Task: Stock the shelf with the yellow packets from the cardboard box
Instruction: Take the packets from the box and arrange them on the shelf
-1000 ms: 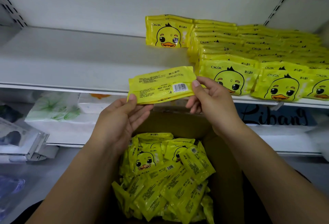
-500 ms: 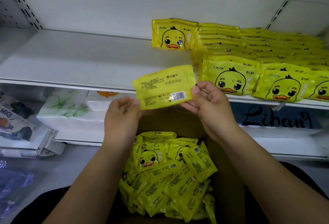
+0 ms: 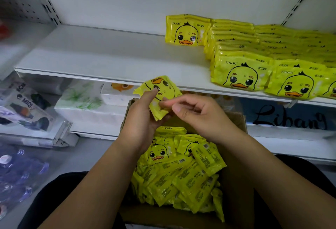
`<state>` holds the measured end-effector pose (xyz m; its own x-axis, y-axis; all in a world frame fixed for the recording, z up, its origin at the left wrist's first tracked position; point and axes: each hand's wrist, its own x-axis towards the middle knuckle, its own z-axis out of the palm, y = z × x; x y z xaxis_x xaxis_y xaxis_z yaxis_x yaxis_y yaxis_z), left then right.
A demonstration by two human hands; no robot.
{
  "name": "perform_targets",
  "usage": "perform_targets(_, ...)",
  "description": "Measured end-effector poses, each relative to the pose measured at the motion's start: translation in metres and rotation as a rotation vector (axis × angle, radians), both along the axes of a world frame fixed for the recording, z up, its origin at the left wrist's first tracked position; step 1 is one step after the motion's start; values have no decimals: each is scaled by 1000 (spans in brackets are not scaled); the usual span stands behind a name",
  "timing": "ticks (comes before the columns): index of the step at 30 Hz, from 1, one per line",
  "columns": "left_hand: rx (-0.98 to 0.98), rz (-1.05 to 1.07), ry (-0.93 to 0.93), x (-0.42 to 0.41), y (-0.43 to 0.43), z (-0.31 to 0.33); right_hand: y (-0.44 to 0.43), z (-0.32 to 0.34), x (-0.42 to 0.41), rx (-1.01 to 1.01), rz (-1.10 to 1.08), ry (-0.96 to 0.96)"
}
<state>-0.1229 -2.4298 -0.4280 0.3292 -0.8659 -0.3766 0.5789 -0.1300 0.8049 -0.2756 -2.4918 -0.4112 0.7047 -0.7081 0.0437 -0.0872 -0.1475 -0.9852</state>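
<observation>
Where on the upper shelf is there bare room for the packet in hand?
Bare: upper shelf from its left end to the lone back packet and front rows. Crowded: the right side, packets stacked to the front edge. The held packet should fit left.
</observation>
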Motion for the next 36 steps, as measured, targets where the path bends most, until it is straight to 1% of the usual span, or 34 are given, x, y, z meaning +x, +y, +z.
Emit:
perform_targets(1, 4, 0, 9, -1, 2, 2, 0, 1, 1, 25, -67, -30)
perform_targets(3, -12, -16, 18, -1, 6, 6, -4, -1, 2, 41, -292, -84)
perform_targets(4, -18, -29, 18, -1, 9, 9, -9, -2, 1, 15, -401, -65)
perform_targets(6, -26, -72, 16, 1, 13, 13, -17, -7, -3, 5, -493, 53)
perform_targets(7, -34, -98, 20, 2, 15, 13, -18, -10, -6, 68, -483, 107)
perform_targets(8, -42, -118, 26, 2, 16, 14, -19, -12, -7, 174, -457, 120)
perform_targets(10, -56, -149, 36, 2, 20, 15, -15, -18, -9, 414, -370, 43)
perform_targets(11, -56, -160, 28, 2, 20, 14, -13, -19, -9, 474, -343, -16)
perform_targets(14, -37, -142, -22, 5, 18, 12, -13, -11, -11, 427, -420, -99)
perform_targets(16, -16, -102, -92, 10, 17, 10, -16, -5, -12, 419, -462, -143)
perform_targets(19, 7, -80, -177, 14, 16, 5, -19, -3, -8, 533, -497, -276)
perform_targets(20, 8, -88, -186, 13, 15, 4, -19, -1, -5, 583, -478, -310)
perform_targets(22, -14, -105, -181, 12, 13, 1, -15, 1, 1, 627, -392, -276)
perform_targets(24, -34, -133, -209, 13, 9, -3, -14, 3, 8, 557, -354, -178)
perform_targets(28, -100, -233, -406, 29, -10, -5, -43, 12, 19, 336, -367, -32)
perform_targets(29, -104, -244, -428, 33, -17, -6, -53, 15, 21, 278, -359, 15)
perform_targets(32, -76, -167, -419, 48, -35, -12, -85, 27, 28, 74, -359, 126)
perform_targets(33, -60, -113, -460, 53, -41, -16, -97, 31, 32, 24, -370, 132)
perform_targets(35, -26, -15, -642, 64, -51, -22, -127, 37, 38, -89, -394, 170)
perform_targets(36, -2, 12, -784, 68, -55, -23, -143, 41, 42, -172, -408, 215)
